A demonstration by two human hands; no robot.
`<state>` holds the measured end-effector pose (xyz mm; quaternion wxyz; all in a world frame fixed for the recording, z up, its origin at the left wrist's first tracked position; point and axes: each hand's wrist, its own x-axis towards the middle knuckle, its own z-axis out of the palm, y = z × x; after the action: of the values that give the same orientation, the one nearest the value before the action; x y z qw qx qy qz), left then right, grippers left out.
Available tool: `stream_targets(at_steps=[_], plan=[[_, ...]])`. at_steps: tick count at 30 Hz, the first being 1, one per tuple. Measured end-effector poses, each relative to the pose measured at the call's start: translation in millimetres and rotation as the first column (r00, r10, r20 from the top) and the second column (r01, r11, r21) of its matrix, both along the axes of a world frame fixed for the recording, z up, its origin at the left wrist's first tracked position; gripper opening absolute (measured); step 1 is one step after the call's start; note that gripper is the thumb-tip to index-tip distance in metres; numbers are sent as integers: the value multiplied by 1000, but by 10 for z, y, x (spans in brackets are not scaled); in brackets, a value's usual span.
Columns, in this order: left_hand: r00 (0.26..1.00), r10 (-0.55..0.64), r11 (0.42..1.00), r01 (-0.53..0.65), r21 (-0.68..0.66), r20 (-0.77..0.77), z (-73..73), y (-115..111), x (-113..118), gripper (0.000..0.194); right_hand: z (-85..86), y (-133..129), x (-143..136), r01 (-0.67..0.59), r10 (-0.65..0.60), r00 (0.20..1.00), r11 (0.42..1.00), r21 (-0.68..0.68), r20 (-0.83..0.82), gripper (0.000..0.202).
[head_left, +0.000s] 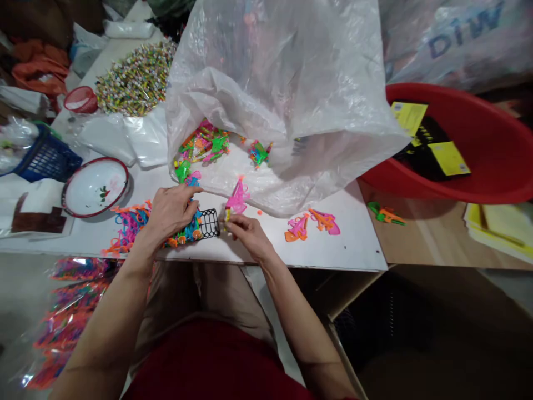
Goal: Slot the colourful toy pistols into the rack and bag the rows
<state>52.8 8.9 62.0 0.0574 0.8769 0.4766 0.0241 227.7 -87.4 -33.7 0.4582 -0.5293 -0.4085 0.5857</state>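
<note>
My right hand [249, 234] pinches a small pink plastic toy [238, 199] by its yellow stick-like end, just above the white table [258, 244]. To its left lies a black plastic rack [209, 224], its right end bare. Blue, green and orange plastic toys [192, 230] fill the part beside my left hand [172, 208]. That hand rests over them with fingers curled; what it grips is hidden. More blue, pink and orange toys [131, 222] are heaped left of the wrist. Right of my right hand lie two loose pink-and-orange toys, one nearer [297, 228] and one farther [325, 221].
A large clear plastic bag [291, 83] opens toward me, with green and pink toys [208, 143] inside. An enamel bowl [95, 189], a blue basket [50, 155] and a pile of tiny coloured pieces [133, 80] stand left. At right is a red basin [478, 122] holding black-and-yellow packets.
</note>
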Motion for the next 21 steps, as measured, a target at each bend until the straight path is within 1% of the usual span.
stream_targets(at_steps=[1, 2, 3, 4, 5, 6, 7, 8, 9, 10, 11, 12, 13, 14, 16, 17, 18, 19, 21], plan=[[1000, 6, 1000, -6, -2, -1, 2, -1, 3, 38, 28, -33, 55, -46, 49, 992, 999, -25, 117, 24], [1000, 10, 1000, -10, -5, -3, 2, -1, 4, 38, 58, -74, 102, -88, 103, 957, 994, -67, 272, 21], [1000, 8, 1000, -8, -7, -6, 1, -1, 4, 38, 91, -119, 140, -116, 155, 886, 987, -115, 438, 19], [1000, 4, 1000, -4, -7, -8, -1, 1, 3, 38, 125, -164, 166, -126, 198, 781, 979, -160, 592, 18], [1000, -3, 1000, 3, -5, -10, -5, 3, 1, 38, 161, -203, 180, -122, 230, 659, 972, -199, 717, 17], [1000, -7, 1000, 7, -3, -11, -8, 5, -2, 38, 195, -231, 183, -110, 255, 537, 966, -233, 804, 17], [1000, -7, 1000, 7, 2, -13, -11, 6, -5, 38, 225, -246, 177, -96, 279, 433, 960, -264, 857, 17], [1000, -2, 1000, 2, 6, -15, -12, 7, -8, 38, 249, -246, 166, -79, 293, 353, 956, -283, 889, 19], [1000, 3, 1000, -2, 7, -17, -12, 7, -10, 38, 263, -233, 153, -58, 293, 299, 955, -289, 908, 22], [1000, 6, 1000, -5, 8, -20, -11, 7, -10, 38, 266, -210, 143, -41, 285, 275, 958, -285, 918, 25], [1000, 6, 1000, -5, 7, -22, -8, 6, -10, 38, 261, -181, 135, -36, 267, 285, 963, -268, 921, 26], [1000, 2, 1000, -2, 4, -23, -5, 4, -9, 39, 249, -151, 129, -45, 239, 328, 970, -237, 914, 24], [1000, -5, 1000, 5, 1, -25, -3, 3, -7, 39, 231, -124, 121, -66, 205, 405, 979, -195, 891, 22], [1000, -10, 1000, 10, 0, -26, -1, 2, -5, 39, 209, -102, 104, -86, 164, 510, 986, -139, 844, 20], [1000, -12, 1000, 12, 5, -28, -2, 1, -1, 39, 150, -76, 31, -91, 73, 738, 996, -8, 671, 20], [1000, -9, 1000, 9, 8, -27, -4, 2, 1, 39, 111, -73, -30, -81, 40, 822, 996, 47, 568, 21], [1000, -3, 1000, 3, 11, -26, -6, 4, 2, 39, 66, -74, -103, -75, 27, 874, 994, 81, 485, 20], [1000, 5, 1000, -4, 13, -24, -7, 5, 3, 39, 15, -78, -183, -77, 28, 900, 992, 96, 436, 17], [1000, 8, 1000, -7, 7, -23, -7, 6, 5, 39, -93, -87, -334, -103, 58, 906, 991, 88, 418, 13]])
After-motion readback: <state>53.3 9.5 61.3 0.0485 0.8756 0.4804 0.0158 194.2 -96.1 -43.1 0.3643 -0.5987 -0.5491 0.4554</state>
